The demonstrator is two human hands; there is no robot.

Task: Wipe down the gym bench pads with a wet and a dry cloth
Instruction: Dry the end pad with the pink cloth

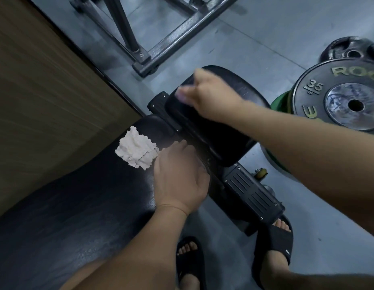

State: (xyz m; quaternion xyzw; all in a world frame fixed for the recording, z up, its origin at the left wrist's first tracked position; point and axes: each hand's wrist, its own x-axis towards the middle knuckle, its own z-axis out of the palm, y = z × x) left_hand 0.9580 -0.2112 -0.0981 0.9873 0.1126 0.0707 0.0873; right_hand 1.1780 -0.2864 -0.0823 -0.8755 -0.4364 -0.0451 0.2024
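Observation:
The bench has a long black back pad (81,206) and a shorter black seat pad (213,130). A crumpled white cloth (136,150) lies loose on the back pad near its far end. My left hand (179,176) rests flat on that end of the pad, fingertips just right of the white cloth and not gripping it. My right hand (211,97) is over the far part of the seat pad and motion-blurred. Its fingers are curled round what looks like a dark grey cloth (185,85) pressed to the pad.
A wooden wall panel (45,91) runs along the left. A steel rack base (171,38) stands on the grey floor beyond the bench. Stacked weight plates (339,97) lie to the right. The bench's black foot bracket (253,193) and my sandalled feet (274,243) are below.

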